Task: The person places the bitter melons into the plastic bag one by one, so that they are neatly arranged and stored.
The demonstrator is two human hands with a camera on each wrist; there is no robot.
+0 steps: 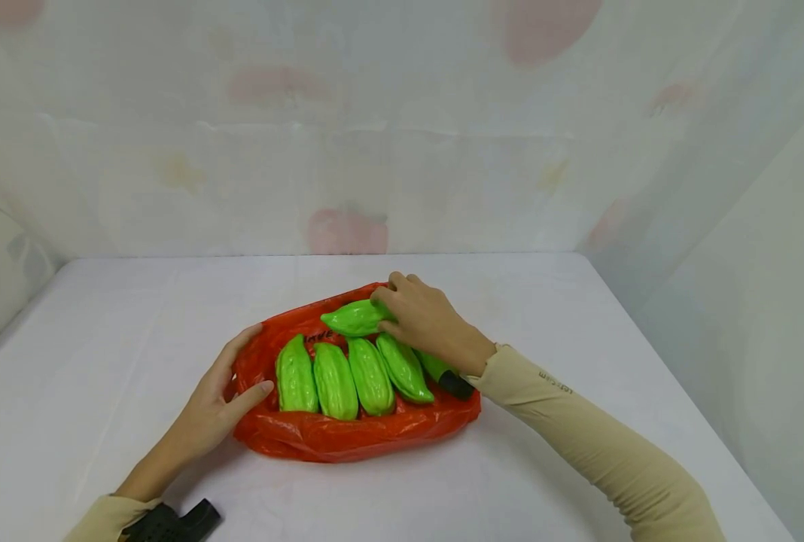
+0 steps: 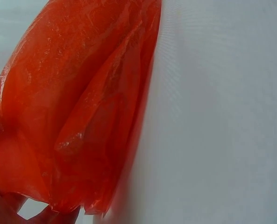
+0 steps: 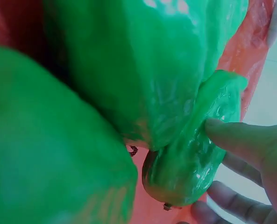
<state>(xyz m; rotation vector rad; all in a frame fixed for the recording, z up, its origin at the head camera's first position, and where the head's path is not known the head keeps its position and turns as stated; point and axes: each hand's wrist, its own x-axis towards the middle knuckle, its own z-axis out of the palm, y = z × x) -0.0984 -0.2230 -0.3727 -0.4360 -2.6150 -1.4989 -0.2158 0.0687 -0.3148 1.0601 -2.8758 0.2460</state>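
Note:
A red plastic bag [image 1: 348,436] lies spread on the white table, its edges raised like a shallow tray. Inside, several glossy green ridged gourds [image 1: 335,380] lie side by side in a row. Behind that row another green gourd [image 1: 354,319] lies crosswise, stem end to the left. My right hand [image 1: 421,312] grips this one by its right end, thumb on the near side and fingers across the far side. The right wrist view shows the thumb on the gourd [image 3: 194,154]. My left hand [image 1: 215,399] holds the bag's left edge, thumb over the rim.
The white table [image 1: 564,316] extends around the bag on all sides. A pale patterned cloth [image 1: 443,150] hangs behind it, with more fabric at the left and right. A black wrist device [image 1: 172,523] sits at the left cuff.

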